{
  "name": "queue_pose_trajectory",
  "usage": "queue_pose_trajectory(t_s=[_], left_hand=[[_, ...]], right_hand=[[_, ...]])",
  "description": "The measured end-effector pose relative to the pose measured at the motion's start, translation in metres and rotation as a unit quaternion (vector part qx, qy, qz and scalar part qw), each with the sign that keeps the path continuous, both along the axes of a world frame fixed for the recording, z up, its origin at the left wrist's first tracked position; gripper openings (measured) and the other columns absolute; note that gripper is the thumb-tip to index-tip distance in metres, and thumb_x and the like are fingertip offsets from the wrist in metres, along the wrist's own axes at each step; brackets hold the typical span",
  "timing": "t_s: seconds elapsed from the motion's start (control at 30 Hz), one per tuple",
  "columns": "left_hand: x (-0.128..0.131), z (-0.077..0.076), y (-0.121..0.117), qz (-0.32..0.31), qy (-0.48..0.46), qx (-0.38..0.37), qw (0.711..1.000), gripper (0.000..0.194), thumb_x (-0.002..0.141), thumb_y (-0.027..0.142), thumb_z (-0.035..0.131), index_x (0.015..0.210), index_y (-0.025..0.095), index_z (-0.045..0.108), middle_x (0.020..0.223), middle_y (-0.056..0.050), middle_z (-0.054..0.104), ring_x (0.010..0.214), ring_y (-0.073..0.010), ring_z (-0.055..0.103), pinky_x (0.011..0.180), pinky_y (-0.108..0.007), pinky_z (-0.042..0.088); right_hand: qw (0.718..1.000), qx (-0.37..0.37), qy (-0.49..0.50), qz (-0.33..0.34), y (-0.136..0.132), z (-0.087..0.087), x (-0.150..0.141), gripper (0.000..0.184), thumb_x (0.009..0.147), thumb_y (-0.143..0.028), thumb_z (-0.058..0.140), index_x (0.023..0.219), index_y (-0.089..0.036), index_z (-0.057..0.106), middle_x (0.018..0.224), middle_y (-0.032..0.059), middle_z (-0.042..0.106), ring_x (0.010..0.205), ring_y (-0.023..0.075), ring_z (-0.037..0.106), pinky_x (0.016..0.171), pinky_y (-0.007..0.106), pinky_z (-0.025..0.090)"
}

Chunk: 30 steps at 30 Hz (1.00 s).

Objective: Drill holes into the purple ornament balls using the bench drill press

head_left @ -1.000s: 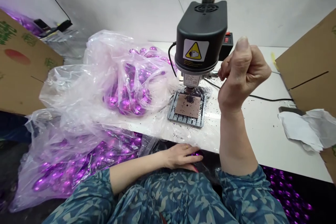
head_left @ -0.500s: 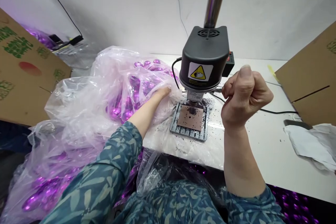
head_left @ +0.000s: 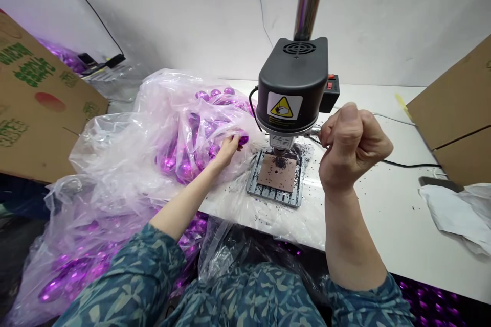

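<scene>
At the mouth of a clear plastic bag (head_left: 161,92) of shiny purple balls, my left hand (head_left: 228,150) has its fingers closed on one purple ball (head_left: 243,140). My right hand (head_left: 351,145) is a fist, thumb up, beside a black bench drill press (head_left: 293,82); it wraps round the drill's side lever, whose grip is hidden inside the fingers. Below the drill's chuck lies a brown square board (head_left: 278,173) with a small dark hole, on a grey slotted base plate (head_left: 274,198). Dark shavings are scattered over the board and around it.
Another bag of purple balls (head_left: 76,271) hangs at the table's lower left. Cardboard boxes stand left (head_left: 42,107) and right (head_left: 456,112). White crumpled sheets (head_left: 456,209) lie at the right of the white table (head_left: 387,209). A black cable (head_left: 410,165) crosses it.
My left hand went from the table's front edge up into the bag, and now comes back slightly with a purple ball in its fingers. My right fist stays at the lever.
</scene>
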<state>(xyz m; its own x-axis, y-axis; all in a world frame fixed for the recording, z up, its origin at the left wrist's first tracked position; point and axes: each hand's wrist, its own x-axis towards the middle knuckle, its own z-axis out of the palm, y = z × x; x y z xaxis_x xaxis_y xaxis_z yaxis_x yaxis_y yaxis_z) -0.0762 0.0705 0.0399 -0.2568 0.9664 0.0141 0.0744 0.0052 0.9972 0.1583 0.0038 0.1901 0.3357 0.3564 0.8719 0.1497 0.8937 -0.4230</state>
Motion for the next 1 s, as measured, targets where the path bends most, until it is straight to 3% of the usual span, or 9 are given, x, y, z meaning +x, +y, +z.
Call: queue_pose_trajectory(t_s=[0.13, 0.27, 0.37, 0.53, 0.67, 0.83, 1.0], left_hand=[[0.003, 0.003, -0.052, -0.088, -0.205, -0.078, 0.972, 0.034, 0.098, 0.039, 0.065, 0.125, 0.020, 0.069, 0.108, -0.010, 0.077, 0.076, -0.0177, 0.072, 0.065, -0.030, 0.059], [0.015, 0.005, -0.079, -0.155, -0.258, -0.101, 0.948, 0.041, 0.093, 0.051, 0.076, 0.119, 0.021, 0.073, 0.112, -0.011, 0.078, 0.089, -0.0215, 0.075, 0.072, -0.032, 0.063], [0.024, 0.003, -0.082, -0.179, -0.257, -0.116, 0.942, 0.042, 0.091, 0.052, 0.079, 0.117, 0.020, 0.073, 0.108, -0.011, 0.079, 0.088, -0.0222, 0.076, 0.071, -0.032, 0.062], [0.030, 0.003, -0.083, -0.192, -0.285, -0.145, 0.928, 0.041, 0.101, 0.055, 0.062, 0.122, 0.022, 0.071, 0.113, -0.012, 0.079, 0.096, -0.0253, 0.077, 0.075, -0.036, 0.062], [0.030, 0.000, -0.087, -0.186, -0.287, -0.152, 0.927, 0.044, 0.091, 0.061, 0.077, 0.110, 0.021, 0.072, 0.098, -0.009, 0.079, 0.074, -0.0188, 0.070, 0.058, -0.027, 0.051], [0.035, -0.007, -0.087, -0.190, -0.251, -0.129, 0.940, 0.048, 0.080, 0.062, 0.087, 0.099, 0.021, 0.071, 0.092, -0.005, 0.076, 0.069, -0.0143, 0.065, 0.058, -0.025, 0.049], [0.039, -0.018, -0.081, -0.151, -0.137, -0.044, 0.978, 0.071, 0.071, 0.062, 0.095, 0.122, 0.019, 0.070, 0.106, -0.007, 0.077, 0.072, -0.0129, 0.066, 0.057, -0.024, 0.047]], right_hand=[[1.000, 0.006, 0.009, 0.001, -0.002, -0.001, -0.002, 0.056, 0.102, -0.041, 0.060, 0.059, -0.022, 0.030, 0.048, -0.0051, 0.032, 0.042, 0.0072, 0.034, 0.043, 0.031, 0.022], [1.000, 0.002, 0.010, -0.010, -0.001, -0.002, -0.003, 0.057, 0.102, -0.046, 0.060, 0.059, -0.023, 0.029, 0.048, -0.0052, 0.031, 0.043, 0.0073, 0.033, 0.044, 0.032, 0.023], [1.000, -0.004, 0.005, -0.014, -0.001, -0.003, -0.002, 0.058, 0.102, -0.049, 0.059, 0.058, -0.023, 0.030, 0.050, -0.0049, 0.032, 0.044, 0.0070, 0.033, 0.044, 0.032, 0.025], [1.000, 0.002, 0.004, 0.009, -0.003, -0.004, -0.002, 0.056, 0.103, -0.044, 0.059, 0.060, -0.022, 0.031, 0.053, -0.0061, 0.033, 0.045, 0.0047, 0.035, 0.045, 0.029, 0.026], [1.000, 0.002, 0.011, 0.011, -0.004, -0.004, -0.003, 0.056, 0.102, -0.044, 0.059, 0.061, -0.021, 0.030, 0.053, -0.0068, 0.032, 0.046, 0.0036, 0.037, 0.046, 0.028, 0.027], [1.000, -0.002, -0.007, -0.021, -0.005, -0.006, -0.003, 0.056, 0.103, -0.049, 0.056, 0.061, -0.022, 0.030, 0.053, -0.0064, 0.033, 0.045, 0.0038, 0.036, 0.045, 0.028, 0.029], [1.000, -0.003, -0.002, -0.029, -0.007, -0.007, -0.005, 0.057, 0.102, -0.051, 0.055, 0.061, -0.023, 0.028, 0.052, -0.0062, 0.032, 0.045, 0.0041, 0.034, 0.045, 0.029, 0.028]])
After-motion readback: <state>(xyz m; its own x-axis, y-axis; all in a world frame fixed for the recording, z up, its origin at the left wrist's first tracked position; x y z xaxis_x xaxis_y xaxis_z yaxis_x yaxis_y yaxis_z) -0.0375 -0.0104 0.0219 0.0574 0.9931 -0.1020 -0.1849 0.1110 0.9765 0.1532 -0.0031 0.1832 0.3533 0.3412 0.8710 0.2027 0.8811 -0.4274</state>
